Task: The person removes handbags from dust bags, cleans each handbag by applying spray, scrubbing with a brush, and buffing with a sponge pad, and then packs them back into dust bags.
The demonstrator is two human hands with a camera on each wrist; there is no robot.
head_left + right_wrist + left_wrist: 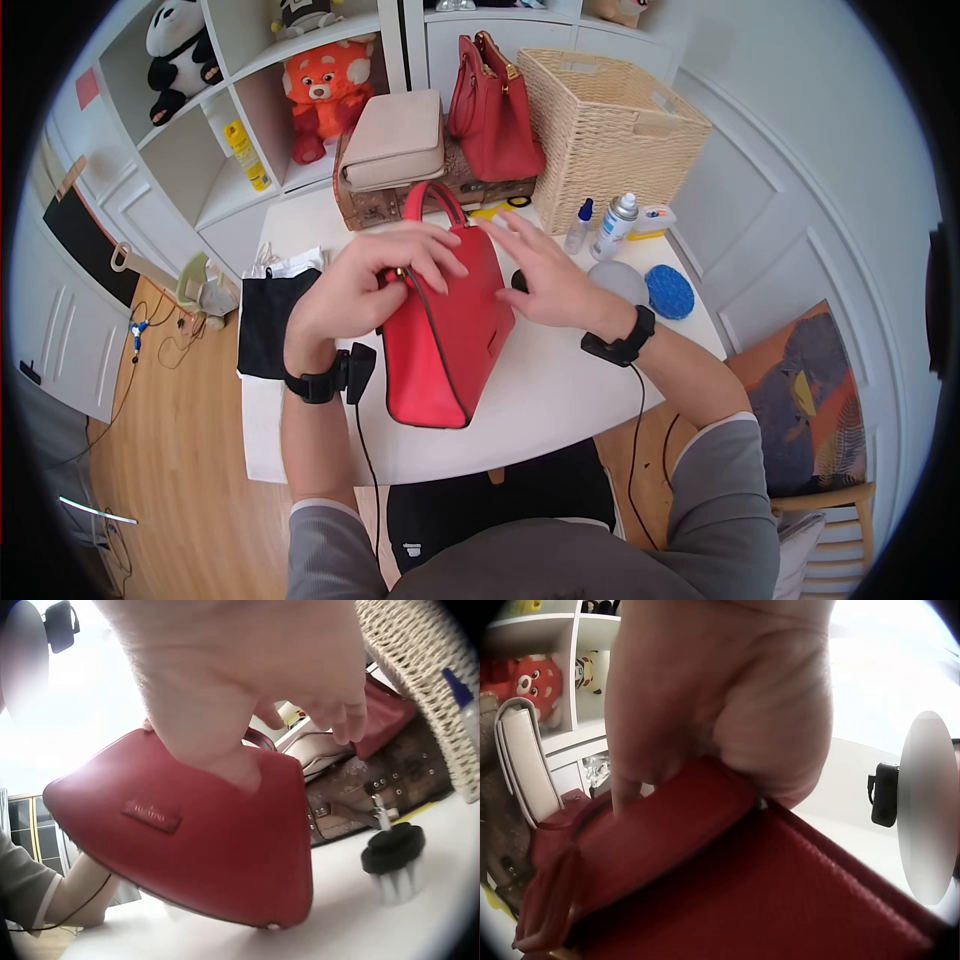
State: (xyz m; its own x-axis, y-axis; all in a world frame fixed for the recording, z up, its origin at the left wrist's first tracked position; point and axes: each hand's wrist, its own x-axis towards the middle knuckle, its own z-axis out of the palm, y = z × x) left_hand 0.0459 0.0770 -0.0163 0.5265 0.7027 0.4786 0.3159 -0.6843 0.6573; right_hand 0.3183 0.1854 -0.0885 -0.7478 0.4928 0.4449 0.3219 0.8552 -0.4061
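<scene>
Red handbag (455, 330) over the middle of the white bench (560, 400), in front of the seated person's lap. Handles (432, 192) point away from the person, toward the brown patterned case (375, 207) at the back; long axis, head view, runs near to far with a slight slant. Face bearing the nameplate (154, 816) is turned toward the right side. In the right wrist view the bag tilts, its lower edge sloping down to the corner nearest the brush (394, 859); contact with the bench cannot be confirmed. Bag lies between and beneath both hands, the handles beyond them. Left hand (385, 268): fingers bent over the upper edge of the bag on its left side, thumb against the bag, pinching that edge; fingertips partly hidden in the left wrist view. Right hand (540, 280): fingers extended and somewhat spread near the handle end, thumb lying on the nameplate face, no grasp. Around the bag: black cloth (268, 328) to the left, blue disc-shaped sponge (670, 291) and spray can (614, 230) to the right, second red handbag (500, 125) on the brown case beside the woven basket (625, 150).
</scene>
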